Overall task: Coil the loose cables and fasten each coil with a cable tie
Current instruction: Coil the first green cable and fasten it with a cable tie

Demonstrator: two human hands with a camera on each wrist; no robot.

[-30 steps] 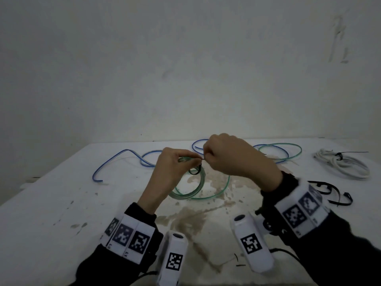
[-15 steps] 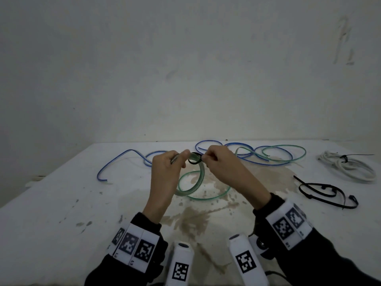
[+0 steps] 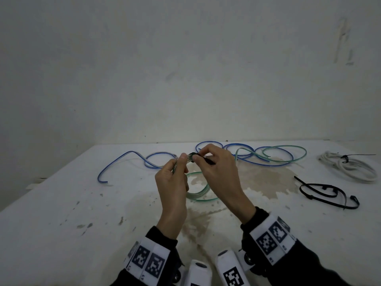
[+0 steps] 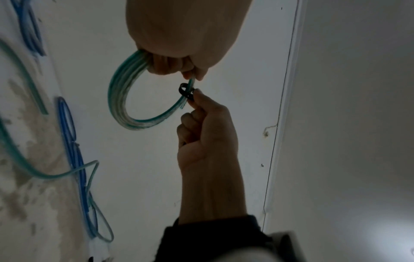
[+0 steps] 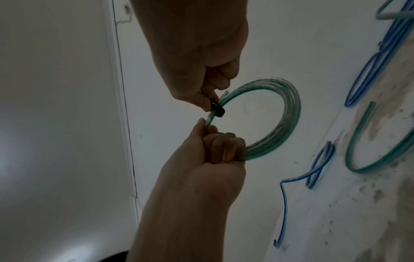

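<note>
My left hand (image 3: 181, 164) grips a coil of clear-green cable (image 3: 198, 192) above the middle of the table, fingers curled round the bundle. A black cable tie (image 3: 192, 156) is looped round the top of the coil. My right hand (image 3: 198, 159) pinches the tie's tail between thumb and forefinger, just right of the left thumb. The left wrist view shows the coil (image 4: 118, 99), the tie (image 4: 186, 91) and the right hand (image 4: 197, 99) pinching it. In the right wrist view the tie (image 5: 218, 110) sits snug on the coil (image 5: 289, 124), just above the left hand (image 5: 215, 134).
A loose blue cable (image 3: 123, 159) and a loose green cable (image 3: 285, 150) snake along the table's far side. At the right lie a white coil (image 3: 350, 170), tied, and spare black cable ties (image 3: 329, 194). The white table (image 3: 61, 213) is stained in the middle. A wall stands behind.
Both hands have risen a little with the coil. The tie's loop, wide and loose a second ago, is now drawn close round the bundle, its tail pulled toward the right.
</note>
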